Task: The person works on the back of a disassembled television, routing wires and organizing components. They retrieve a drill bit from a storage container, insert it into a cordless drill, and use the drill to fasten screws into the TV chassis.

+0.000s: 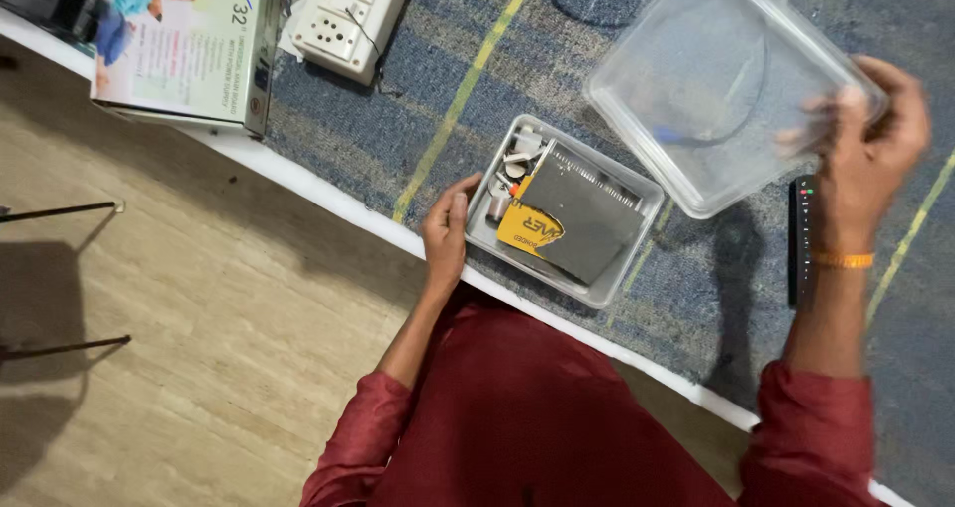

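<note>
Surface: covered in blue-grey woven cloth with yellow-green stripes, white edge running from 10 o'clock down to 4 o'clock. Pale wood-look floor at 8 o'clock, two thin dark bars lying across it at the left edge.

Person in dark red sleeves, torso at 6 o'clock.

Clear plastic lid, rectangular with rounded corners, at 1 o'clock, lifted off the cloth and tilted; a dark cable shows through it. Right hand at 3 o'clock grips the lid's right edge, fingers curled shut over the rim, blurred. Orange band on that wrist.

Printed cardboard box at 11 o'clock, lying flat near the surface's edge.

Clear plastic container at centre, resting on the cloth just inside the white edge, uncovered. Inside it: a grey metal power supply unit with a torn yellow label, filling most of the tray; small white and metal parts packed at its 10 o'clock end, too small to identify.

White power strip at 12 o'clock, between box and lid.

Left hand at the container's 9 o'clock side, fingers loosely extended and pressed flat against its outer wall, not clasped around it.

Slim black device with small coloured lights, just beside the right wrist, at 3 o'clock.
</note>
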